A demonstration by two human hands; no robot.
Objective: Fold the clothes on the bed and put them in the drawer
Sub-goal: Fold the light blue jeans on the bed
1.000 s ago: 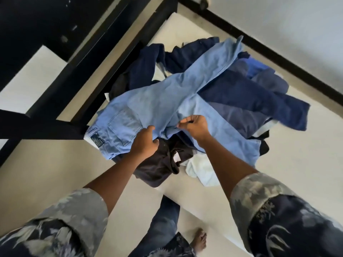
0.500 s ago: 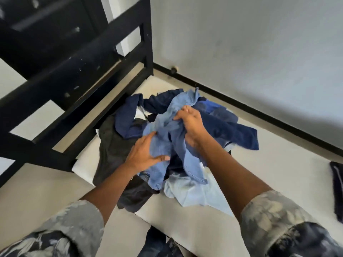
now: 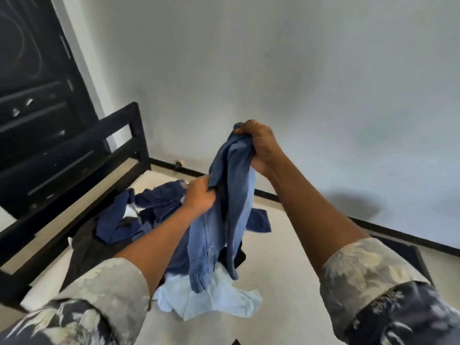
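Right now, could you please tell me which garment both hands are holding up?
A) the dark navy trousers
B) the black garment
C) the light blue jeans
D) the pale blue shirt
C: the right hand and the left hand both grip the light blue jeans, which hang down from them.

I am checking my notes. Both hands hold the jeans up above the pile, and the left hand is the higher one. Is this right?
Not quite. The head view shows both hands holding the jeans above the pile, but the right hand is the higher one; the left hand grips lower down.
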